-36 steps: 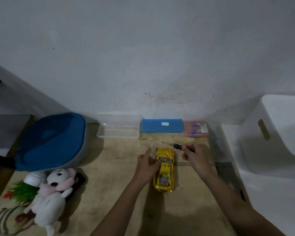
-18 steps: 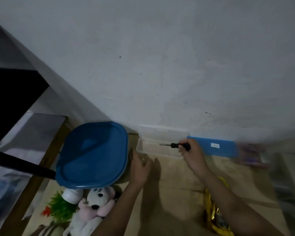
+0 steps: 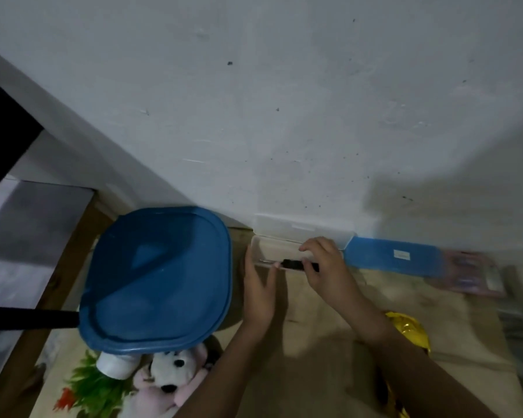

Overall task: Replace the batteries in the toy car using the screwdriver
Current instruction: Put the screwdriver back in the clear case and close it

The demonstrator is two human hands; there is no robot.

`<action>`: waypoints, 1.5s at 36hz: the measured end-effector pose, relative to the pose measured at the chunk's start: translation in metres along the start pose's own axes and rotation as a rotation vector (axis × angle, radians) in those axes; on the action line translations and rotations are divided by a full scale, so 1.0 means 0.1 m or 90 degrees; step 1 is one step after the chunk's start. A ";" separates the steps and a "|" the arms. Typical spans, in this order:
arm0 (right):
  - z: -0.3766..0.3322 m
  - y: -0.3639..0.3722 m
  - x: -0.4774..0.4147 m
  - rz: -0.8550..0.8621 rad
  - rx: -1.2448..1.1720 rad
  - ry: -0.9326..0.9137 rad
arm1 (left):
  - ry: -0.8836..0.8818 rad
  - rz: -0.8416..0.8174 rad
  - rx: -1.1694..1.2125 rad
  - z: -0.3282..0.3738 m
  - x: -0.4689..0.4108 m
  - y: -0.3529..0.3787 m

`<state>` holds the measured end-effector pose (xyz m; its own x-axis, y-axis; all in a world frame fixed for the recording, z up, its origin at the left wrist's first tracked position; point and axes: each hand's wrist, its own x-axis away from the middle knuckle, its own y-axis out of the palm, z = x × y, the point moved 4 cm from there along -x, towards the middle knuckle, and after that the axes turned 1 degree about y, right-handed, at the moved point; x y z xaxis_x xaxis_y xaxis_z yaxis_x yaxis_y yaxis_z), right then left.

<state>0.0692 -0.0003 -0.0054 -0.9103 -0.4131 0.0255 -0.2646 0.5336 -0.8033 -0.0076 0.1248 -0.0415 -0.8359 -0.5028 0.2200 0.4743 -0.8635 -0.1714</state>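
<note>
We see the right hand [image 3: 326, 267] pinching the screwdriver [image 3: 296, 264], held level over the open clear box [image 3: 255, 245], probably to stow it. The left hand [image 3: 258, 291], fingers straight, steadies the box's front. The toy car [image 3: 408, 330] lies on the worktop [image 3: 314, 321] beside the right forearm.

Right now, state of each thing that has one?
Clear plastic case: open, lid standing up.
Black-handled screwdriver: horizontal at the case, pinched by right hand.
Left hand: open, fingers at case's front.
Blue-lidded tub: lid on.
Flat blue box: closed.
Yellow toy car: mostly hidden; cannot tell.
</note>
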 end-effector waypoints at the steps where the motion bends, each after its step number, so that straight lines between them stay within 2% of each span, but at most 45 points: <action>1: -0.04 -0.05 0.00 0.051 0.019 -0.033 | -0.001 -0.002 0.000 -0.01 0.00 0.00; 4: -0.12 -0.15 -0.02 0.130 0.094 -0.076 | -0.008 -0.009 0.011 -0.02 0.00 0.00; 8: -0.13 -0.17 -0.07 0.103 0.188 -0.029 | -0.038 -0.028 0.026 0.00 -0.01 0.00; 11: -0.19 -0.21 -0.07 0.108 0.251 -0.037 | -0.049 -0.034 0.029 0.00 -0.03 -0.02; 19: -0.22 -0.03 0.20 -0.046 0.194 -0.005 | -0.069 -0.046 0.061 -0.05 -0.06 -0.04; 25: -0.21 0.04 0.19 -0.065 0.186 0.020 | -0.096 -0.034 0.152 -0.05 -0.06 -0.07; 30: -0.17 0.10 0.10 -0.053 0.188 0.050 | -0.102 0.008 0.105 -0.05 -0.18 -0.04; 36: -0.10 0.20 0.00 -0.093 0.267 0.067 | -0.109 0.030 0.077 -0.01 -0.28 -0.01; 41: -0.08 0.25 -0.01 -0.104 0.274 0.075 | -0.088 0.051 0.043 0.04 -0.27 -0.01; 44: -0.10 0.20 -0.01 -0.088 0.236 0.074 | -0.062 0.054 0.000 0.10 -0.26 -0.01; 48: -0.12 0.05 -0.03 -0.104 0.144 0.026 | -0.065 0.061 -0.139 0.18 -0.29 0.03; 52: -0.14 -0.11 0.08 -0.110 0.048 0.037 | -0.100 0.020 -0.222 0.22 -0.17 0.05; 54: -0.18 -0.19 0.18 -0.099 0.022 0.046 | -0.080 -0.001 -0.267 0.27 -0.04 0.02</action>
<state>0.0521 -0.0048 0.0215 -0.8798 -0.4346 0.1928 -0.3944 0.4406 -0.8065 0.0047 0.1240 -0.0169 -0.7845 -0.5246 0.3307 0.2979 -0.7865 -0.5410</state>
